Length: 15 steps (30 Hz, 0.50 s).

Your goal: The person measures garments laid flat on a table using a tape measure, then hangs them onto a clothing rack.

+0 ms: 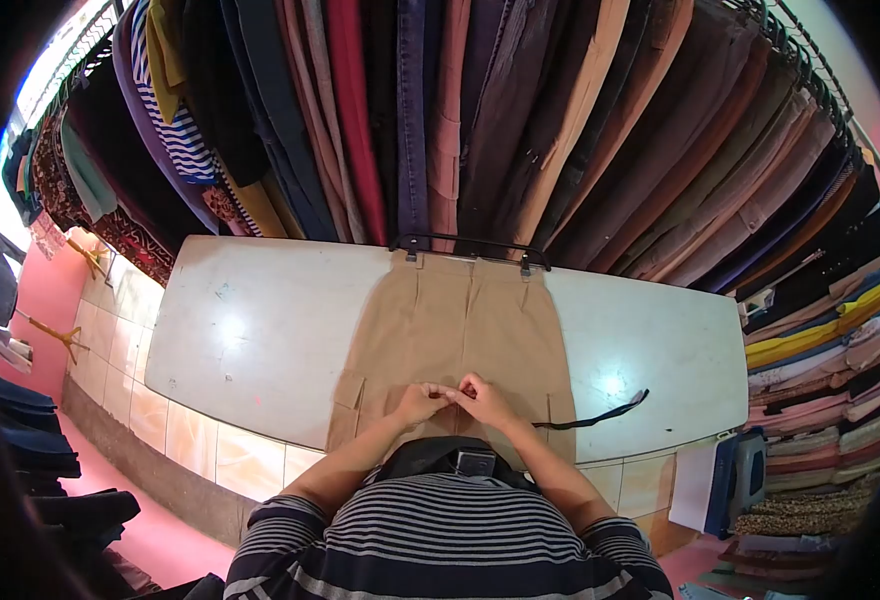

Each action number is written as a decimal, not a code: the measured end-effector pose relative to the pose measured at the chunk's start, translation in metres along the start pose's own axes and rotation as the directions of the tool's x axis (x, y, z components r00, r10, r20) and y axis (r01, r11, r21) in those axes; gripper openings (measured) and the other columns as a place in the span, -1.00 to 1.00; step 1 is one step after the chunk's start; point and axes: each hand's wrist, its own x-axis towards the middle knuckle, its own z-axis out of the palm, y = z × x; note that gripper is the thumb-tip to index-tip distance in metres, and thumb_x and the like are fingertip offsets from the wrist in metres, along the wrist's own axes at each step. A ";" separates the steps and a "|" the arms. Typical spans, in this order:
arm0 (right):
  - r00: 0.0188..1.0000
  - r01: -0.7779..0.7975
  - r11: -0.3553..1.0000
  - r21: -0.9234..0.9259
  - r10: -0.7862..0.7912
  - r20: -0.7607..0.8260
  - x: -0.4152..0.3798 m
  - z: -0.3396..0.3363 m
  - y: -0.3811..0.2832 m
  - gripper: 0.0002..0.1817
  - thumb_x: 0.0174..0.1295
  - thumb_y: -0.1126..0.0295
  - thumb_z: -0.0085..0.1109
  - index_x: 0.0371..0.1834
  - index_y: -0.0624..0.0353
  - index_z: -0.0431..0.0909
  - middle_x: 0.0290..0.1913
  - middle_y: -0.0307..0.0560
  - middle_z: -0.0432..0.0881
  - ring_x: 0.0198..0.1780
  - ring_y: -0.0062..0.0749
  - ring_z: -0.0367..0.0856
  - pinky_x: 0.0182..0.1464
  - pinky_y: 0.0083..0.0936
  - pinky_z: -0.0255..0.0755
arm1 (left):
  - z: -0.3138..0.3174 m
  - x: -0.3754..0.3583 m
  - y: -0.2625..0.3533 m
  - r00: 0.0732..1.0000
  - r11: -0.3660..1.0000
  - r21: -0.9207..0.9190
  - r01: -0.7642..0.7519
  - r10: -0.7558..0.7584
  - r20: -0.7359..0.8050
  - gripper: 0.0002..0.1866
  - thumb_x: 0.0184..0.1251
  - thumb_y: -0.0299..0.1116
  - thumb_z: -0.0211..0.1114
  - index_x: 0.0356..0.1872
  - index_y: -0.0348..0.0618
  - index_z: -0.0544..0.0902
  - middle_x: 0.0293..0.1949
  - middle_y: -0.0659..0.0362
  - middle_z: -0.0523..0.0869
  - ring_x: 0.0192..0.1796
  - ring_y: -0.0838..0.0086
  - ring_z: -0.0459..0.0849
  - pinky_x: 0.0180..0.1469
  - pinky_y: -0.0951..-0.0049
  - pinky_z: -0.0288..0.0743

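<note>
Tan cargo bottoms (pixel 450 320) lie on the white table, their waistband at the far edge and side pockets near me. A black clip hanger (pixel 480 245) grips the waistband with two clips. Over the lower front of the garment, my left hand (pixel 421 404) and my right hand (pixel 484 402) meet at the fingertips, both pinched. Whatever sits between the fingers is too small to make out. A black strap (pixel 600 416) stretches out to the right of my right hand.
Behind the white table (pixel 250 330) hangs a dense row of trousers (pixel 560 120) on a rack. Folded clothes (pixel 820 350) are stacked high at the right, beside a blue and white stool (pixel 735 485). Dark folded garments (pixel 35 440) lie at the left.
</note>
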 end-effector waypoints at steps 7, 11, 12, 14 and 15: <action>0.997 0.046 0.998 -0.046 -0.043 0.058 0.012 -0.031 0.008 -0.75 -0.02 0.27 0.29 -0.37 0.19 0.51 -0.53 -0.20 0.44 -0.47 -0.57 0.40 -0.38 -0.59 0.34 | -0.030 0.006 0.012 0.903 0.934 0.354 -0.045 0.189 -0.385 -0.85 0.05 -0.33 0.31 -0.41 -0.19 0.68 -0.45 0.15 0.68 -0.45 0.55 0.59 -0.37 0.53 0.44; 0.997 0.023 0.991 -0.132 -0.033 -0.075 0.009 -0.095 0.038 -0.78 -0.05 0.32 0.30 -0.39 0.20 0.58 -0.47 -0.17 0.48 -0.45 -0.51 0.44 -0.37 -0.58 0.34 | -0.099 0.015 0.033 0.538 0.762 0.642 0.083 0.508 -0.673 -0.87 0.03 -0.35 0.30 -0.47 -0.19 0.67 -0.49 0.03 0.67 -0.46 0.34 0.63 -0.35 0.41 0.46; 0.991 0.009 0.991 -0.135 -0.027 -0.130 0.008 -0.108 0.048 -0.78 -0.07 0.31 0.29 -0.40 0.19 0.59 -0.46 -0.13 0.48 -0.43 -0.45 0.45 -0.36 -0.55 0.35 | -0.102 0.009 0.047 0.477 0.816 0.551 0.173 0.420 -0.772 -0.87 0.03 -0.35 0.30 -0.48 -0.19 0.66 -0.48 0.04 0.67 -0.45 0.30 0.63 -0.34 0.39 0.46; 0.981 -0.009 0.990 -0.138 -0.018 -0.191 0.009 -0.116 0.055 -0.78 -0.08 0.30 0.27 -0.42 0.19 0.59 -0.46 -0.09 0.47 -0.41 -0.40 0.47 -0.34 -0.51 0.35 | -0.121 0.019 0.037 0.493 0.835 0.526 0.161 0.394 -0.776 -0.86 0.02 -0.33 0.31 -0.47 -0.18 0.66 -0.49 0.05 0.67 -0.45 0.32 0.63 -0.34 0.40 0.46; 0.982 -0.043 0.978 -0.203 0.005 -0.186 0.009 -0.119 0.056 -0.79 -0.08 0.30 0.27 -0.41 0.18 0.60 -0.45 -0.09 0.48 -0.42 -0.38 0.47 -0.34 -0.50 0.36 | -0.130 0.024 0.031 0.507 0.854 0.499 0.147 0.368 -0.779 -0.85 0.02 -0.32 0.32 -0.47 -0.18 0.66 -0.50 0.06 0.67 -0.45 0.34 0.63 -0.34 0.40 0.46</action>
